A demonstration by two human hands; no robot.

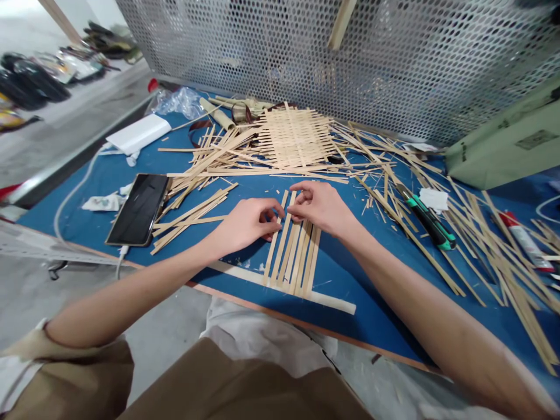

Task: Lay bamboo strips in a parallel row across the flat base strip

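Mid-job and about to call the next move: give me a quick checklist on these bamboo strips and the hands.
Left hand and right hand at the upper ends of the parallel bamboo strips: ok.
Even gaps between those strips: not ok, the gaps vary.
Over-under pass of the crosswise strip at their lower ends: cannot tell.
Utility knife away from both hands: ok.
Phone away from both hands: ok.
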